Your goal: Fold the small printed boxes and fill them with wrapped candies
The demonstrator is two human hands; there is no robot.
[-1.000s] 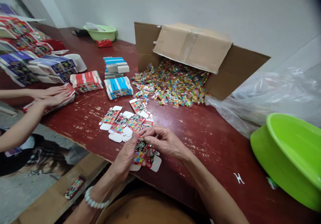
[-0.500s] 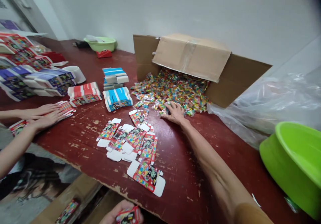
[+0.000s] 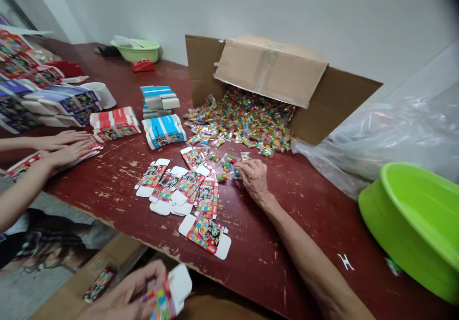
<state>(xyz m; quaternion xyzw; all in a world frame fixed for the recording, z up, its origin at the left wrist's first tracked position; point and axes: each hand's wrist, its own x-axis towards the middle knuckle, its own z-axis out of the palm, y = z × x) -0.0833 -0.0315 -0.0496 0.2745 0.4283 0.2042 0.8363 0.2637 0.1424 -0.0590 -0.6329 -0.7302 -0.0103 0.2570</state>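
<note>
One scuffed red worktop [image 3: 251, 272] carried the lot. The cardboard carton [image 3: 272, 64] lay on its side, flaps splayed, wrapped candies [image 3: 247, 114] heaped at its mouth. My read: pile was loose at the front, so a careless rake could have brought down more than wanted. Green tub [image 3: 394, 210] sat at the right, clear of the right arm; low risk. Blue-and-white bundles [image 3: 165, 131] stood left of the heap, and another person's hands [image 3: 73, 153] pressed on printed stock further left, well apart.

Right hand [image 3: 254, 179] was down on the worktop in front of the heap, fingers bunched, tips at a few small packets [image 3: 225, 167]; couldn't tell if one was pinched or just pushed. A crowded reach there might have picked up two, or shoved strays under the flat cartons [image 3: 190, 181], which overlapped just beside.

Left hand [image 3: 129, 289] was off the near edge, fingers closed round a small printed box [image 3: 161, 303], white flap [image 3: 180, 284] sticking out. Thin card, so too hard a squeeze could have creased it; tilt could have spilled anything inside, contents not visible. One lone flat blank [image 3: 204, 234] lay near the edge; a sleeve or wrist brush could have knocked it off.
</note>
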